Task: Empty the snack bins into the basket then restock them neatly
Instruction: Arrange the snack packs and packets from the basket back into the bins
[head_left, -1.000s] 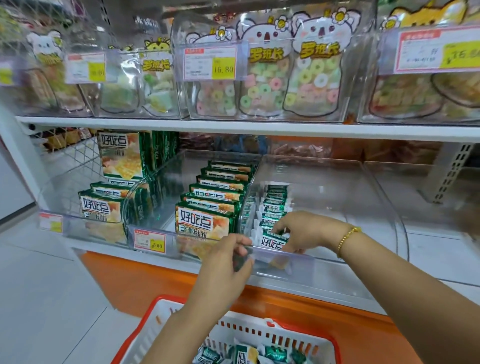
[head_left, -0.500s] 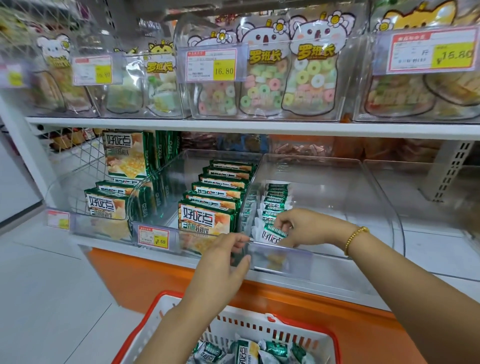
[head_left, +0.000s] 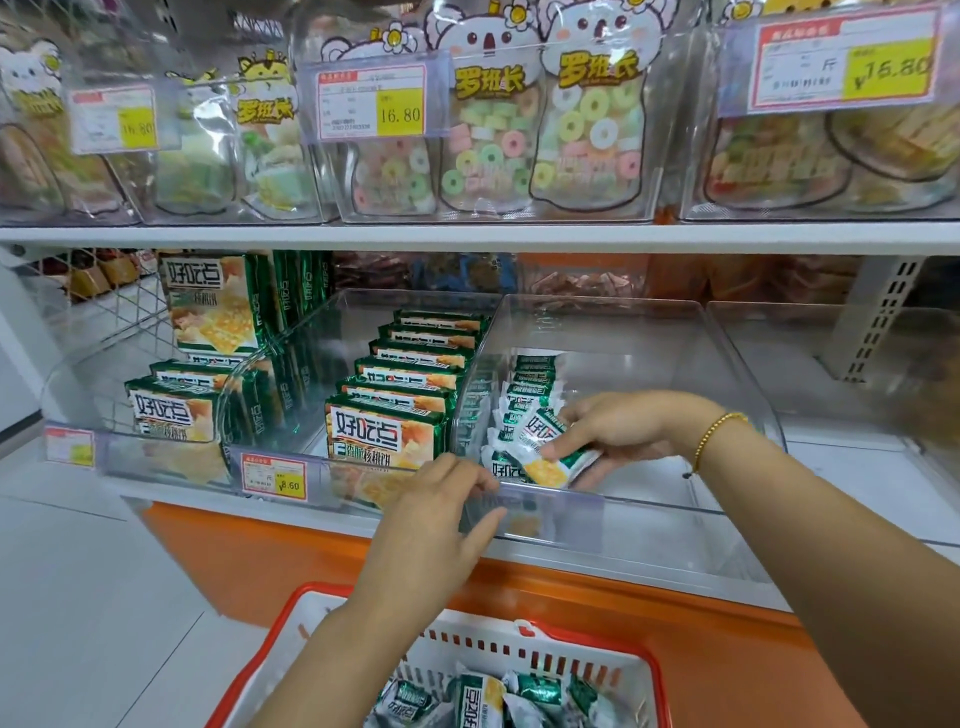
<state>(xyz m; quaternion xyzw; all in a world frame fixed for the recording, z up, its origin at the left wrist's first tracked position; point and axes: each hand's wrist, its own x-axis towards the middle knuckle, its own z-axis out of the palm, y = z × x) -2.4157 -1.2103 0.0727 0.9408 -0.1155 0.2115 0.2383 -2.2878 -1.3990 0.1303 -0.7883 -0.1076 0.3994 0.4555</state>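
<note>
The clear bin (head_left: 649, 332) contains one row of small green-and-white snack packets (head_left: 532, 382) standing along its left wall. At the front of that row, inside the bin, the right grip (head_left: 623, 428) is clenched on a single packet (head_left: 545, 457), which is tilted. The left grip (head_left: 441, 519) grasps the front rim of the clear bin, with its fingers curled over the edge. Left of the clear bin, the adjoining bin (head_left: 332, 343) holds a row of larger green packs (head_left: 387, 431), and below and in front of the clear bin the red-and-white basket (head_left: 582, 662) holds loose packets (head_left: 478, 696).
</note>
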